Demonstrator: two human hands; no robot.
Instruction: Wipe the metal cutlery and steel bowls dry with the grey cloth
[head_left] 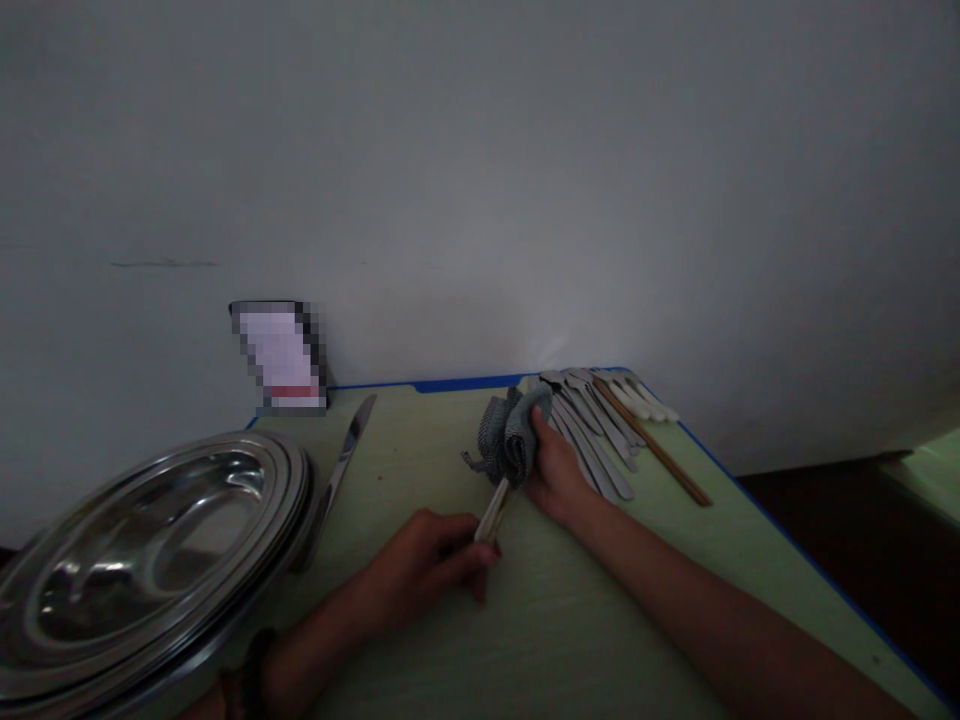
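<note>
My left hand point(427, 565) is closed on the pale handle of a utensil point(493, 512), low in the middle of the green table point(585, 610). The utensil's far end is buried in a grey-blue cloth point(510, 435), which my right hand point(556, 475) grips, bunched around it. What kind of utensil it is stays hidden by the cloth. Both forearms reach in from the bottom edge.
A row of several metal utensils point(600, 430) lies at the table's back right, a brown chopstick point(652, 450) beside them. A long metal utensil point(341, 470) lies left of centre. Stacked steel trays point(142, 555) sit at the left. A blurred-out card point(281, 357) leans on the grey wall.
</note>
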